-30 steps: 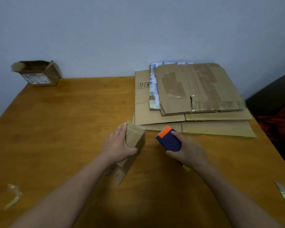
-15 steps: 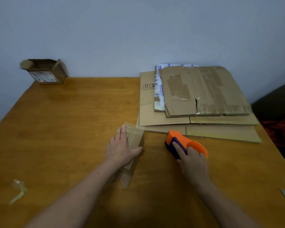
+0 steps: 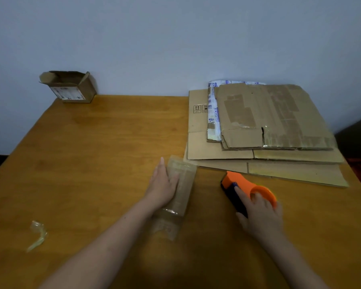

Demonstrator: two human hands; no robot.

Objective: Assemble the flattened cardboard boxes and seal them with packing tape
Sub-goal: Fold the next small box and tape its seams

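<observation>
Cardboard box [image 3: 183, 180] sits under my flat left grip [image 3: 162, 186], steadied for taping I judge; right grip [image 3: 261, 215] clasps the tape dispenser [image 3: 238, 181].

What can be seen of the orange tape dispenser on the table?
The tape dispenser looks plastic: an orange shell with a round ring end and a dark blue side. It lies on the wooden table, narrow end toward the flattened cardboard stack. The right hand grips it from the near side, fingers over the ring. No tape can be made out.
</observation>
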